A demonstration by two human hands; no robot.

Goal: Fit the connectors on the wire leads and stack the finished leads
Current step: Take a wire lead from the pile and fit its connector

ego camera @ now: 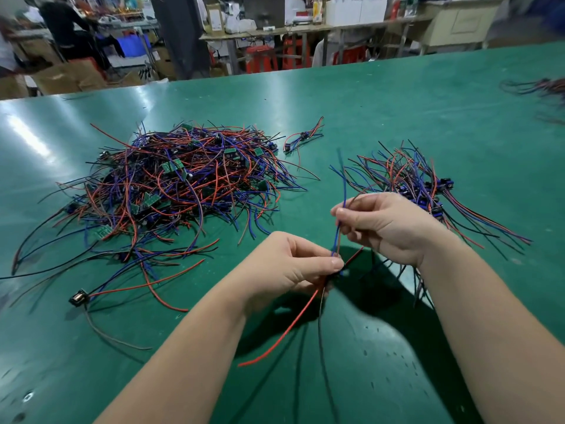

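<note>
My left hand (pixel 290 264) pinches a wire lead at its connector end; a red wire (pixel 287 328) and a black one hang from it toward me. My right hand (pixel 385 224) pinches the blue wire (pixel 342 191) of the same lead a little higher, and that wire stands up above the fingers. The connector itself is mostly hidden between my fingers. A big tangled heap of red, blue and black leads with small green boards (pixel 183 182) lies to the left. A smaller, ordered stack of leads with connectors (pixel 428 185) lies to the right, behind my right hand.
The green table (pixel 397 102) carries one lead with a black connector (pixel 79 298) at the front left and a small bunch of leads (pixel 302 137) at the back middle. More wires (pixel 538 87) lie at the far right edge. Benches, stools and a person are beyond the table.
</note>
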